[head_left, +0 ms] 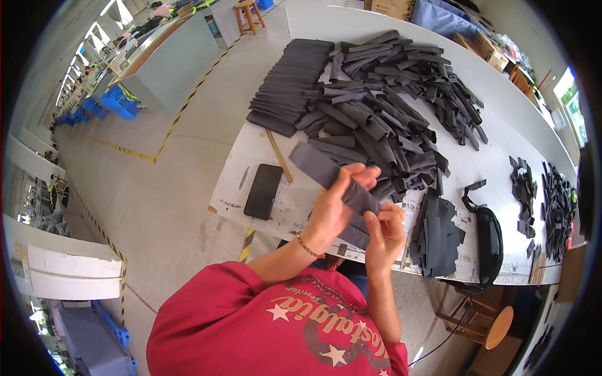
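Note:
A dark grey fabric strip (pixel 315 164) slants across both my hands above the table's front edge. My left hand (pixel 332 210) grips its middle, thumb on top and fingers curled round it. At the strip's lower right end, my right hand (pixel 384 235) pinches it between thumb and fingers. Another dark strip (pixel 355 236) shows between my wrists, partly hidden by my hands. Just beyond my hands lies a loose heap of dark fabric strips (pixel 376 135). To its left, more strips form a neat overlapping row (pixel 290 78). A flat pile of dark pieces (pixel 433 235) sits right of my right hand.
On the white table (pixel 235 169) lie a black phone (pixel 263 192) and a thin wooden stick (pixel 279 156). A black mesh bag (pixel 489 247) hangs over the front edge at right, near smaller dark scraps (pixel 522 194). A wooden stool (pixel 498 328) stands below.

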Demonstrator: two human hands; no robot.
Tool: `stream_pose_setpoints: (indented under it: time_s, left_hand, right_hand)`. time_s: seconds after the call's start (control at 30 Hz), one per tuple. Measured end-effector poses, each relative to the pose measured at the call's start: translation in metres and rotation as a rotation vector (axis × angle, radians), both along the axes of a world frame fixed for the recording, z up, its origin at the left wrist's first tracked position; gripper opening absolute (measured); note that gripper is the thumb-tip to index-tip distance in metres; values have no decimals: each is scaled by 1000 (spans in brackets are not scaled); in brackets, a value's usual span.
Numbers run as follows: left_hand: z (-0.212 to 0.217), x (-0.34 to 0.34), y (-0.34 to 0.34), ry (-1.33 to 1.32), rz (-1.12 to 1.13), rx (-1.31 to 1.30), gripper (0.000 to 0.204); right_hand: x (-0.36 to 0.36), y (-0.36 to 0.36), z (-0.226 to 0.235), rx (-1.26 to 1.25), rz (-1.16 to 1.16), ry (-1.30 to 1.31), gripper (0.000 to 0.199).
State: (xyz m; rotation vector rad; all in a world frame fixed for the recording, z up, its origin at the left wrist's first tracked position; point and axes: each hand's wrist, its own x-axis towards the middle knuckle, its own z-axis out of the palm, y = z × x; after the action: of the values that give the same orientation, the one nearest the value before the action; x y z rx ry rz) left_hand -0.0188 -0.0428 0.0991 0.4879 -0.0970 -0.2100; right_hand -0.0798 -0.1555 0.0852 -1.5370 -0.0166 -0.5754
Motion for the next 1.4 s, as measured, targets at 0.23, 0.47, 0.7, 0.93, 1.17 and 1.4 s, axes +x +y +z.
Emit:
stream_pose_setpoints:
  time_s: [0.23,0.47,0.7,0.93,1.17,1.4]
  left_hand:
    - [9,-1,0,-162,-93,82,38]
    - [-19,19,57,-32,125,170,20]
    - [-15,15,54,117,198,303,18]
    - [-28,11,56,258,174,493,20]
    - [-39,-12,74,189,82,613,22]
    - [-85,-45,77,-263,503,1462,14]
  right_hand:
    - [1,-3,26,466,181,339,15]
    - [-6,-19,26,-328,-70,-114,16]
    - [-3,-23,13,22,102,281,12]
    - [-7,-38,-5,154,156,464,17]
    - [-26,-42,-15,153,181,597,18]
    - [-59,-36,-62,-114,32,709,39]
